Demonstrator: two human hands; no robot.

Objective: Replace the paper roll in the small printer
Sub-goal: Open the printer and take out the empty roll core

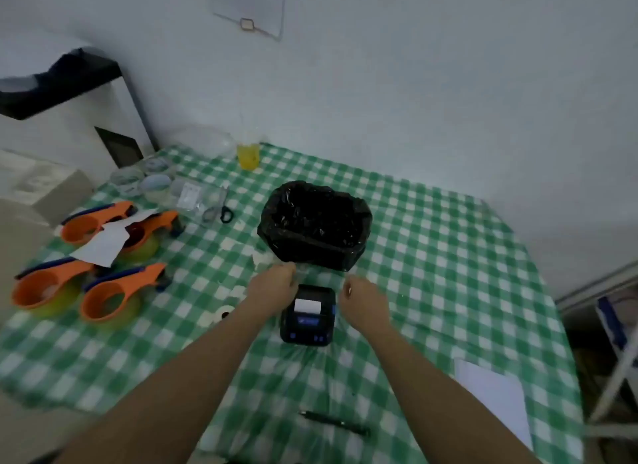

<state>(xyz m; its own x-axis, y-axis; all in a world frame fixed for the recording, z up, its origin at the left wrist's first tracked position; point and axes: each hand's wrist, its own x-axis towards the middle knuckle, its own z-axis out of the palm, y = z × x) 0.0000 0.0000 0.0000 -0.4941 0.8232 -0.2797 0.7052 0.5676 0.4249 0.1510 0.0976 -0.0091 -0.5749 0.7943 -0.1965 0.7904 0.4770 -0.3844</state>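
Observation:
A small black printer (308, 317) with blue buttons sits on the green checked tablecloth, white paper showing at its top slot. My left hand (274, 285) rests at the printer's far left corner, fingers curled; what it holds is hidden. My right hand (362, 299) hovers just right of the printer, fingers loosely bent, apart from it. A white paper roll (221, 313) lies on the cloth to the left of my left forearm.
A bin lined with a black bag (316, 225) stands just behind the printer. Several orange tape dispensers (103, 256) and scissors (222, 208) lie at the left, a yellow cup (248, 155) at the back. A pen (335, 422) and white sheet (493, 394) lie near me.

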